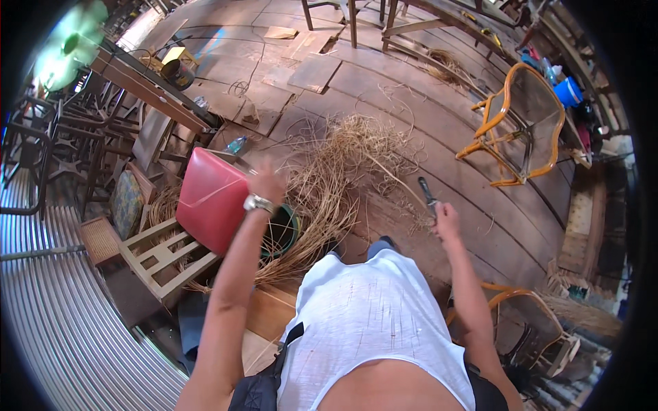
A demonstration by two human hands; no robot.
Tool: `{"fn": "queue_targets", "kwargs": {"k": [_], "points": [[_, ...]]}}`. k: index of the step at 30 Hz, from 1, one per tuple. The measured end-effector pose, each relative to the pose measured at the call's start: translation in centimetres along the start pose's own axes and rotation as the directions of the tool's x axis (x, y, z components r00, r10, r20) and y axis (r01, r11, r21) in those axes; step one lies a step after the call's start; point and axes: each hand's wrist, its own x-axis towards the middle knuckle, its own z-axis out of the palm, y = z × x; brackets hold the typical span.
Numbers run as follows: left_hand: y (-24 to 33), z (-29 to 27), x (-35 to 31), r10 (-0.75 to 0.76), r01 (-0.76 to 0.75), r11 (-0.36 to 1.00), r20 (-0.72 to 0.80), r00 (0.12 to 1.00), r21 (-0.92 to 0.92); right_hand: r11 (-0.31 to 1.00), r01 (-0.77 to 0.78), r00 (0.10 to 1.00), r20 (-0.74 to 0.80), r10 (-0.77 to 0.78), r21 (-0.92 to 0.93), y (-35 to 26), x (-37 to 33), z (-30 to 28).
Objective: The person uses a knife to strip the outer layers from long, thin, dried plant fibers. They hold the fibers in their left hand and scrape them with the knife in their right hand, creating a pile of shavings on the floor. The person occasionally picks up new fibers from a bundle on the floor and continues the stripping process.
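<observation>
Far left: a red-cushioned wooden chair [209, 198] lies tipped on the plank floor [480, 205], its pale frame [161, 257] projecting toward the person's legs. Judgement: the frame is a trip point if the person steps left without looking.

Left hand [266, 183]: raised above the chair cushion, a wristwatch [258, 203] on the wrist, seen from the back. Fingers appear curled, but whether they grip a strand cannot be told. Just beside the wrist a green bucket [284, 229] stands on the floor, partly buried in fibre.

Centre: a loose heap of dry straw-coloured cane strands [343, 171] spreads across the floor from the bucket outward, with long single strands trailing off. Judgement: the strands are tangled; a pull on one could drag the heap, tip the bucket, or snap the strand. Loose fibre underfoot is also a slip risk on the boards.

Right hand [445, 220]: closed around the handle of a dark narrow tool [428, 195], its tip pointing up and away from the body, close to the edge of the heap. Judgement: if the tool is bladed, a slip while both hands work the same strand could bring it toward the left forearm.

Right: an orange-framed chair [521, 123] lies on its side, well apart from both hands; no immediate hazard.
</observation>
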Motion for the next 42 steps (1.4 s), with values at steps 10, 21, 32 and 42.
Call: {"fn": "queue_targets", "kwargs": {"k": [10, 21, 32, 42], "points": [[17.8, 13.6, -10.3, 0.173, 0.732, -0.495, 0.772, 0.612, -0.469, 0.807, 0.435, 0.898, 0.126, -0.422, -0.4, 3.3, -3.0, 3.0], [6.0, 13.7, -16.6, -0.317, -0.155, 0.873, 0.78, 0.539, 0.462, 0.754, 0.361, 0.932, 0.223, -0.285, -0.549, 8.7, 2.9, -7.4], [26.3, 5.9, -10.3, 0.229, 0.726, 0.062, 0.718, 0.658, -0.685, 0.979, 0.204, 0.867, 0.465, -0.178, -0.007, 4.8, 3.7, -6.2], [30.1, 4.2, -13.1, 0.344, 0.556, 0.418, 0.692, 0.635, -0.718, 0.935, 0.34, 0.847, 0.399, -0.351, 0.102, -0.8, 1.5, -3.5]]}}
